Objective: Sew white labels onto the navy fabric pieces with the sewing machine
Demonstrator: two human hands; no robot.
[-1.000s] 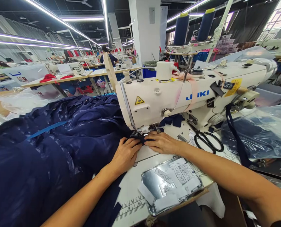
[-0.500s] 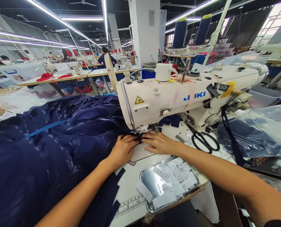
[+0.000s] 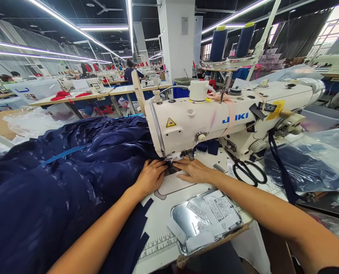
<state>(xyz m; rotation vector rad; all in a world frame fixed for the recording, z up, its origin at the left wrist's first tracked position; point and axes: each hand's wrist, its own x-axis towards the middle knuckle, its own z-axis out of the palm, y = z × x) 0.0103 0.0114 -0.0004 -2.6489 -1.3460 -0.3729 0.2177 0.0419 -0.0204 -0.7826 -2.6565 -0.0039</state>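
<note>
A white sewing machine (image 3: 183, 121) lettered JUKI stands before me, its presser foot (image 3: 169, 156) low over the needle plate. My left hand (image 3: 151, 176) lies left of the foot, fingers laid flat against the navy fabric (image 3: 112, 171), thumb lower. On the right side, my right hand (image 3: 194, 170) rests palm down, fingers stretched towards the foot and thumb apart. A small dark strip of cloth (image 3: 171, 167) shows between the two hands under the foot. The fingertips of both hands are partly hidden at the machine head.
Black scissors (image 3: 247, 171) lie right of my right hand. In front is a metal tray (image 3: 183, 213) with several white labels. Navy offcuts (image 3: 143, 228) hang over the table's printed ruler. A plastic-wrapped bundle (image 3: 306, 163) sits at right. Another person (image 3: 132, 74) sits far back.
My view has shifted slightly, so the scene sits a little further right. The dark cloth between my hands has moved in under the foot, baring more of the plate. Both hands stay beside the foot.
</note>
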